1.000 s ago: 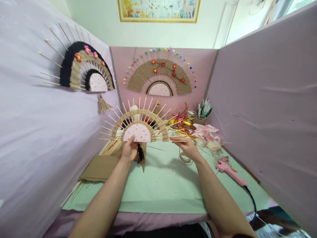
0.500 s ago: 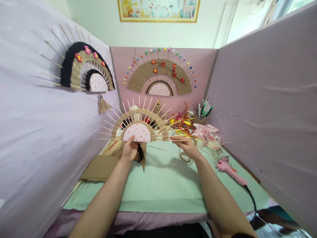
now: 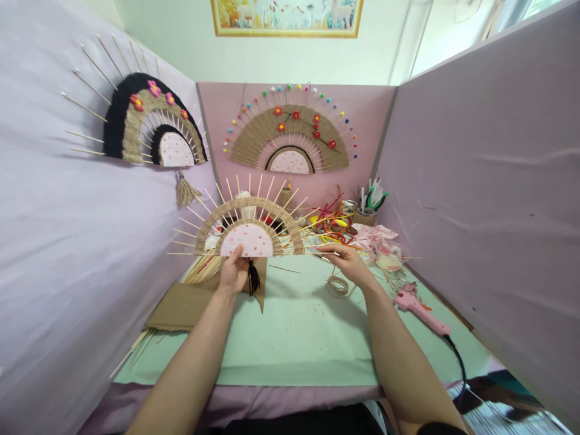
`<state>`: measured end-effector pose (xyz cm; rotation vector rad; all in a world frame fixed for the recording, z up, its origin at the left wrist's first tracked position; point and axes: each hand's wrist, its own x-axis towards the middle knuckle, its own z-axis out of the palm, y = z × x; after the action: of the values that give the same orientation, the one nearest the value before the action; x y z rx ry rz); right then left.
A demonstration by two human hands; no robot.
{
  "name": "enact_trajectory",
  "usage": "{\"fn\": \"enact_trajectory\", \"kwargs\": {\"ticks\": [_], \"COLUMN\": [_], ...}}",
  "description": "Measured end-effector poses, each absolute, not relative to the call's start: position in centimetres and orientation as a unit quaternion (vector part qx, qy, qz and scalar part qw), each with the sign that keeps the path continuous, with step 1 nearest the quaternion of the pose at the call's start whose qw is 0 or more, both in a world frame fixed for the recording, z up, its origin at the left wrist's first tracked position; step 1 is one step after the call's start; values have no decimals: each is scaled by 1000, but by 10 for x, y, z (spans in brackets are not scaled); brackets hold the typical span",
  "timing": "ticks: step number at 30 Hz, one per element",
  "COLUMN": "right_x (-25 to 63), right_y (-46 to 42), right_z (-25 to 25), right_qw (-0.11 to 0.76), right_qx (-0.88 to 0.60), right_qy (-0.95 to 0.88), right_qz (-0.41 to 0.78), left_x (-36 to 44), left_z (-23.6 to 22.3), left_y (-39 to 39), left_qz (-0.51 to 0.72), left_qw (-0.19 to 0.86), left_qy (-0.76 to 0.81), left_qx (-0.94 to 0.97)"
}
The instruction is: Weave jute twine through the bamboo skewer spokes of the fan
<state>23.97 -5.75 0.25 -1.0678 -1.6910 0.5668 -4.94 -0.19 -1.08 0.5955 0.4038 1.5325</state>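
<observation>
Tan fan [image 3: 254, 233], long axis sideways, arching upward, left fingers [image 3: 236, 253], right fingers [image 3: 334, 248] holding it

From my remote seat I see a small craft workspace: lilac partitions [image 3: 471, 181] box in a green-covered table [image 3: 294, 338] bearing a pink glue gun [image 3: 422, 312], coiled cord [image 3: 338, 292] and a tool pot [image 3: 365, 218], with flowered fans [image 3: 254, 142] displayed on panels and a woven fan [image 3: 247, 238] held up.
</observation>
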Motion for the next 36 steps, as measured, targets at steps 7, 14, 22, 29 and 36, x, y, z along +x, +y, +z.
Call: {"fn": "enact_trajectory", "kwargs": {"ticks": [7, 14, 22, 29, 36], "right_x": [247, 244, 242, 219, 195], "right_y": [-45, -60, -76, -75, -79], "right_z": [-10, -4, 0, -12, -12], "right_qw": [475, 464, 490, 491, 446], "right_qx": [-489, -500, -524, -518, -447], "right_qy": [-730, -730, -695, -694, -743], "right_qz": [58, -46, -50, 96, 221], "left_x": [-51, -50, -49, -46, -41], "left_z": [-15, -16, -17, -16, -15], "left_y": [3, 4, 4, 2, -2], "left_qz": [693, 696, 696, 695, 685], "left_qw": [642, 636, 641, 647, 662], "left_qy": [193, 197, 187, 194, 189], "left_qx": [265, 270, 264, 246, 237]}}
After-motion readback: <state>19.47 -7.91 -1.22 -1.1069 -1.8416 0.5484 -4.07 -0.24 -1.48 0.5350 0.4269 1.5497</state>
